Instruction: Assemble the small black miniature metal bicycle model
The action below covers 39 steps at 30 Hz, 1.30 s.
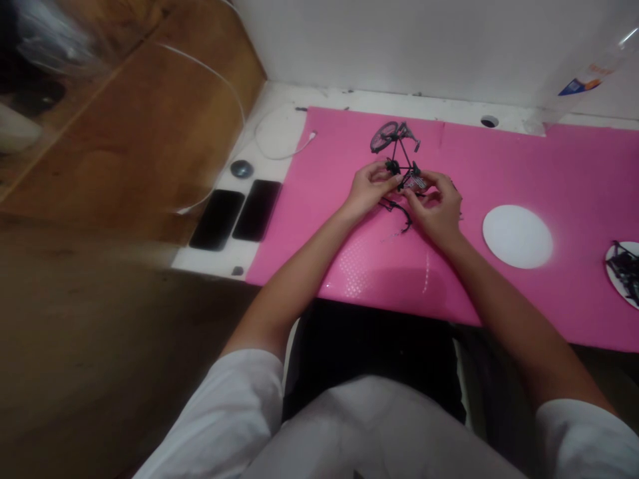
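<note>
A small black model bicycle (403, 154) is held over the pink mat (369, 269), with one wheel at its far end. My left hand (369, 187) grips it from the left, its fingers closed on the near part of the frame. On the right, my right hand (435, 205) has its fingers closed around the same part, close to a small grey piece. The two hands nearly meet at the bicycle's near end. Just below them, a curved black part (402, 214) lies on the mat. The fingertips partly hide the spot where they touch the model.
A white round plate (518, 236) lies to the right, and another plate with black parts (626, 269) is at the right edge. Two black phones (256, 210), a round dark object (242, 169) and a white cable (279, 158) are on the left. A clear bottle (594, 76) stands back right.
</note>
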Each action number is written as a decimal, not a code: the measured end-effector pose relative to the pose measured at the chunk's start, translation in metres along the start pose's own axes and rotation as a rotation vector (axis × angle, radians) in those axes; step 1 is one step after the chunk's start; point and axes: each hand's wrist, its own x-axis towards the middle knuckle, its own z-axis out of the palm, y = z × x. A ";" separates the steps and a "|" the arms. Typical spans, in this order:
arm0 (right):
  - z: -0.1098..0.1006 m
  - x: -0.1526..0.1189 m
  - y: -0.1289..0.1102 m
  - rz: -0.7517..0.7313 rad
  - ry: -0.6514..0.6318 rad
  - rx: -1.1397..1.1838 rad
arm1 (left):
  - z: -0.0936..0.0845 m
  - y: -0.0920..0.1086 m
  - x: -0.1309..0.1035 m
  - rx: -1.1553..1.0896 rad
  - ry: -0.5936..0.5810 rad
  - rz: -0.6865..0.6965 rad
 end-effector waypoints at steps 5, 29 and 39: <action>0.000 0.001 0.000 0.004 0.009 0.002 | 0.001 0.005 -0.005 -0.003 -0.038 -0.054; -0.004 0.005 -0.002 -0.013 0.057 -0.091 | -0.003 0.007 -0.007 0.262 -0.085 0.030; -0.003 0.004 0.002 -0.024 0.026 -0.092 | -0.002 0.017 -0.027 0.473 -0.191 0.395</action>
